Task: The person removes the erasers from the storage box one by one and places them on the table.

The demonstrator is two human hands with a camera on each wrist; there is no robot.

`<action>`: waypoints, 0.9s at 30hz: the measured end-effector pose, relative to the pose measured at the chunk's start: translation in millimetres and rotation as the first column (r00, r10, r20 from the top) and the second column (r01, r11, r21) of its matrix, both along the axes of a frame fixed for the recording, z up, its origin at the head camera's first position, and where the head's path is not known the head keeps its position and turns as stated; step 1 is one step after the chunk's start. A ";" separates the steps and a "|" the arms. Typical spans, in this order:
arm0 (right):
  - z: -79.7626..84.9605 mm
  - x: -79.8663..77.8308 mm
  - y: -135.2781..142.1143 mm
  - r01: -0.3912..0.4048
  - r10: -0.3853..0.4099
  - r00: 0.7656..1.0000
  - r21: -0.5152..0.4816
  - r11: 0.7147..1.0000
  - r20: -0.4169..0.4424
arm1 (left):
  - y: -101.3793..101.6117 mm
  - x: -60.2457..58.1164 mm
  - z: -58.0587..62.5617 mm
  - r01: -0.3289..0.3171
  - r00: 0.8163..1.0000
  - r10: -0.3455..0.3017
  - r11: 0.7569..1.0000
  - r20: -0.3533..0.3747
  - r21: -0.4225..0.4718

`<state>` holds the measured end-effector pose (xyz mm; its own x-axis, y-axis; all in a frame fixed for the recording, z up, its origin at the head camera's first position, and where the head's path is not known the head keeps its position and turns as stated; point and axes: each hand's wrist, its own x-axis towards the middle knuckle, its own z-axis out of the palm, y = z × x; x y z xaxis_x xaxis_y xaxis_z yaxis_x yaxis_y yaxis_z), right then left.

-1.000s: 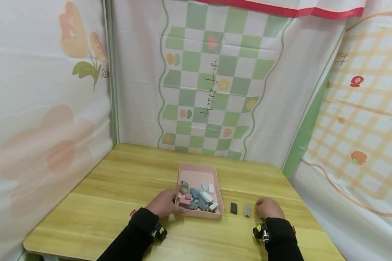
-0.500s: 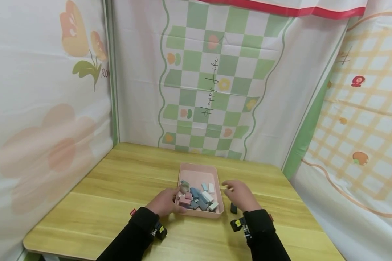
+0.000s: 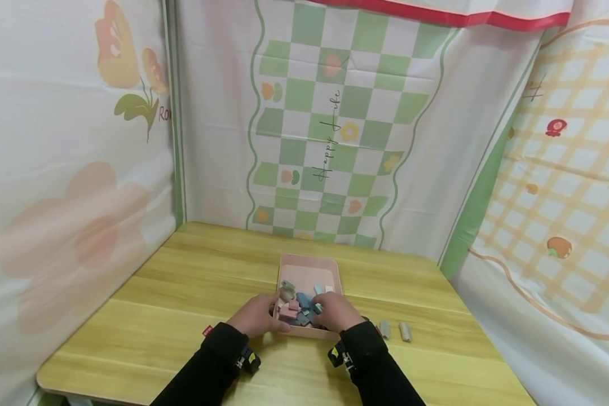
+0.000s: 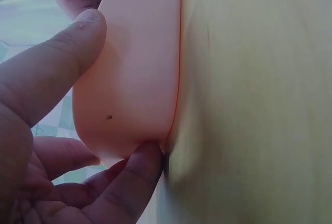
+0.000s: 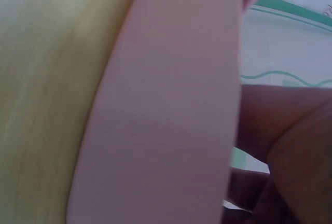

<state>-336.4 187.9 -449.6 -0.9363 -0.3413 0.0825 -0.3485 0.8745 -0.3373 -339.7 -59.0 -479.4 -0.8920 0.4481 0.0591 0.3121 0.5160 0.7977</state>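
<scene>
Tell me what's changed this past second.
From beside the grey-green block, the right grip has moved left to the blocks in the pink tray; whether it holds one is unclear. A beige block now shows near where the right grip was. The left grip still holds the unmoved tray.

A shallow pink tray (image 3: 309,272) with rounded corners sits flat, its near half jumbled with blocks: a pink block (image 3: 287,312) toward eight o'clock, a blue block (image 3: 303,300) near the middle, a white block (image 3: 329,289) between two and three. Outside, toward four o'clock, a grey block (image 3: 384,329) and a beige block (image 3: 405,332) lie slightly apart.
</scene>
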 end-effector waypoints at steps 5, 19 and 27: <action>-5.6 -4.6 -9.7 0.010 -0.008 0.998 0.037 0.999 -0.054 | -0.5 -1.5 -0.2 -0.002 1.000 0.001 1.000 -0.013 -0.022; -14.2 -5.6 -13.6 0.053 -0.059 0.988 -0.045 0.998 -0.143 | 0.4 -0.9 -0.8 -0.003 1.000 0.002 0.999 -0.024 -0.032; -9.4 1.7 -5.8 0.022 -0.052 0.987 -0.192 0.981 -0.153 | 0.6 1.0 0.8 -0.001 0.999 0.000 0.999 -0.033 -0.037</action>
<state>-334.7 182.1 -459.0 -0.9183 -0.2708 0.2889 -0.3787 0.8136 -0.4412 -338.6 -58.4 -478.6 -0.8900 0.4503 0.0722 0.3381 0.5453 0.7671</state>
